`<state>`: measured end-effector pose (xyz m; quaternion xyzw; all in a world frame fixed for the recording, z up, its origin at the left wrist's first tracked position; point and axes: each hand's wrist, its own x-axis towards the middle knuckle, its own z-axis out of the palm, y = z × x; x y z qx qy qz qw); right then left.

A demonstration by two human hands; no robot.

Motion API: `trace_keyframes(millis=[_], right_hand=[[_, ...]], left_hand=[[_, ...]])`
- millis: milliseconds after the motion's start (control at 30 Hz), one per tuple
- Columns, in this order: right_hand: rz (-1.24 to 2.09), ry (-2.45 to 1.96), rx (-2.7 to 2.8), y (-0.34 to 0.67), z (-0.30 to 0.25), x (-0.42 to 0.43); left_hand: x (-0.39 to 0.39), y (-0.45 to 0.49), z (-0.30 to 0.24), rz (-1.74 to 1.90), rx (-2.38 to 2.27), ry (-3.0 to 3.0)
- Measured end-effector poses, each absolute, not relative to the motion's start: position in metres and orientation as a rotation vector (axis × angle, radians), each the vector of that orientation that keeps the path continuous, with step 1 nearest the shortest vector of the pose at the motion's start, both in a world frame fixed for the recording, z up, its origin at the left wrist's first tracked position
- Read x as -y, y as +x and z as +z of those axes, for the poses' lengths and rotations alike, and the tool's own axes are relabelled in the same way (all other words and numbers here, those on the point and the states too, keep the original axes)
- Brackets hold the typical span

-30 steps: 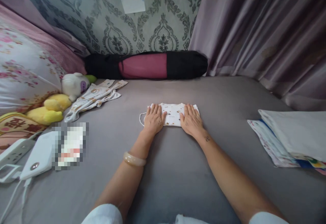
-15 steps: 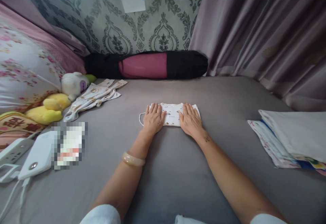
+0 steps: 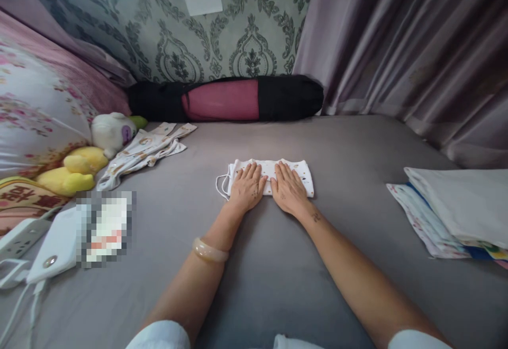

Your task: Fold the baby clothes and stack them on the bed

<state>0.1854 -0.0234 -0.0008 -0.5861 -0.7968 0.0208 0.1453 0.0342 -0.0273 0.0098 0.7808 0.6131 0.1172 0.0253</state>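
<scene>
A small folded white garment (image 3: 269, 168) with a sparse print lies flat on the grey bed sheet (image 3: 254, 285). White drawstring loops stick out from its left end. My left hand (image 3: 248, 187) rests palm down on its left half, fingers stretched out. On the right half lies my right hand (image 3: 290, 187), also flat with its fingers extended. The thumbs point toward each other with a narrow gap between them. Both palms hide much of the cloth.
A printed baby garment (image 3: 146, 150) lies at left beside plush toys (image 3: 81, 171). Nearer stand a power strip (image 3: 21, 240) and a white charger (image 3: 59, 245) with cables. Folded cloths (image 3: 464, 211) are stacked at right. A long black-and-pink bag (image 3: 222, 100) lies along the wall.
Both hands have slid inward along the folded garment, closer together. More of its two ends and of the drawstring now shows. The view has shifted slightly.
</scene>
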Motion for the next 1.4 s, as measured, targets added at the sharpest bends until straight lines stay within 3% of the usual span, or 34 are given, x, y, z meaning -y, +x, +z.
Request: trace_keyframes(millis=[533,667,933,1400], right_hand=[[0.140,-1.526,2.400,0.179,0.004,0.023],[0.110,-1.510,2.395,0.182,0.000,0.024],[0.215,-1.634,2.387,0.164,0.022,0.018],[0.120,-1.662,2.355,0.136,0.009,0.021]], left_hand=[[0.021,0.039,0.008,0.441,-1.733,2.367],[0.016,0.036,0.006,0.762,-1.673,2.238],[0.008,0.012,0.013,1.705,-1.642,1.427],[-0.003,-0.012,0.004,1.911,-1.458,0.863]])
